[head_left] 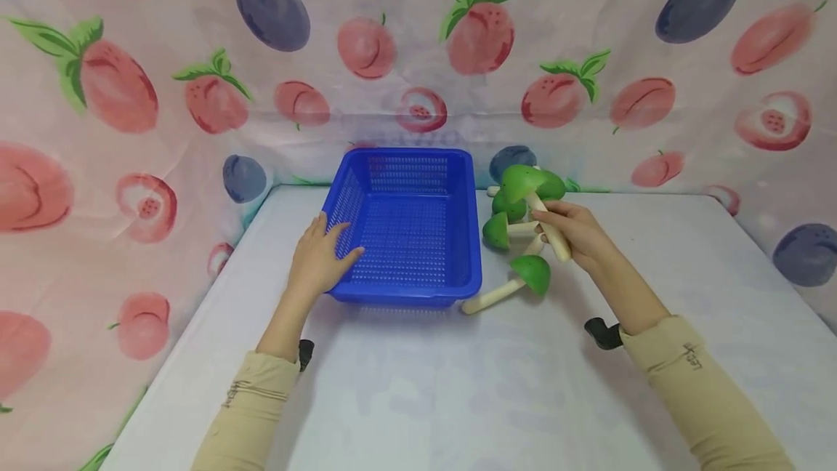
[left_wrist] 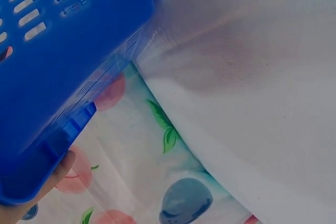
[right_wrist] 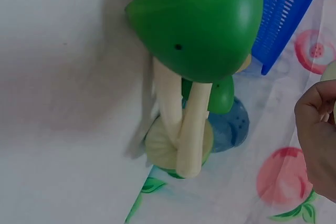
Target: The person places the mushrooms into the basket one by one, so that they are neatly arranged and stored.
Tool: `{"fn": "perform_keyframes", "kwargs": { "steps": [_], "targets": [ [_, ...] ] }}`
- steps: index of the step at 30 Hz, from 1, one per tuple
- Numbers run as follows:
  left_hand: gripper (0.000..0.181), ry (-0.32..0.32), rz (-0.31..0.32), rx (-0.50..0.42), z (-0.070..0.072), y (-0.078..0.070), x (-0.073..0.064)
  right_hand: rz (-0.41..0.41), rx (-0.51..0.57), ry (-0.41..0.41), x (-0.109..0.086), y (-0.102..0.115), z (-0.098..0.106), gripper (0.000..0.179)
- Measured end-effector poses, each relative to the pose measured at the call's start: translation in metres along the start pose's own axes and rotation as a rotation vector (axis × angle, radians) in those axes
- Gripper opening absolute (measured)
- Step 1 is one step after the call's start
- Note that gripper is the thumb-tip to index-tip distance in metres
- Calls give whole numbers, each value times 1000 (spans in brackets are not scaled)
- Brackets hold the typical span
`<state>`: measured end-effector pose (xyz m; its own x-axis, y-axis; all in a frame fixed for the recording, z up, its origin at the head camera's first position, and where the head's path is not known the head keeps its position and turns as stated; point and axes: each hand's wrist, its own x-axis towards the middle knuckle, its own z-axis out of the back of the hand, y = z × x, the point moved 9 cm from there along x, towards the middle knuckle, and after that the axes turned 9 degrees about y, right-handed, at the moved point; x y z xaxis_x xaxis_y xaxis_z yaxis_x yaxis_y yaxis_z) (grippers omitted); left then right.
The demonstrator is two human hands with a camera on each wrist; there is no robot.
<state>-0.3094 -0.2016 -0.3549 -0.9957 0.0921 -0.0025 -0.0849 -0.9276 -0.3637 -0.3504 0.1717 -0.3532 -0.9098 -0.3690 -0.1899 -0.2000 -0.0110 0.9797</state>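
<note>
My right hand (head_left: 575,233) holds a toy mushroom (head_left: 519,184) by its pale stem, with the green cap up and to the left. Below it several more green-capped toy mushrooms lie heaped beside the basket; one mushroom (head_left: 531,273) is nearest the front. The right wrist view shows a large green cap (right_wrist: 202,27) close up and my curled fingers at the right edge. A blue perforated plastic basket (head_left: 402,289) stands left of the mushrooms. My left hand (head_left: 317,256) rests at its left rim, fingers spread; in the left wrist view a finger (left_wrist: 65,165) touches the rim.
A white table (head_left: 418,391) carries the basket and mushrooms. Behind and to the left hangs a cloth (head_left: 405,13) printed with peaches and dark fruit. Dark wrist-worn pieces show beneath both forearms.
</note>
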Motion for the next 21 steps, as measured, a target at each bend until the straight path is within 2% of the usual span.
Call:
{"fn": "perform_keyframes", "kwargs": {
  "steps": [7, 11, 15, 21],
  "targets": [
    [65, -3, 12, -16, 1, 1, 0, -11, -97, 11, 14, 12, -15, 59],
    [66, 1, 16, -10, 3, 1, 0, -20, -154, 14, 22, 18, -21, 49],
    [66, 16, 17, -5, 1, 0, 0, -43, -167, 25, 28, 21, -27, 36],
    [66, 8, 23, -3, 0, 1, 0, -60, -193, 71, 42, 26, -41, 41]
  ]
}}
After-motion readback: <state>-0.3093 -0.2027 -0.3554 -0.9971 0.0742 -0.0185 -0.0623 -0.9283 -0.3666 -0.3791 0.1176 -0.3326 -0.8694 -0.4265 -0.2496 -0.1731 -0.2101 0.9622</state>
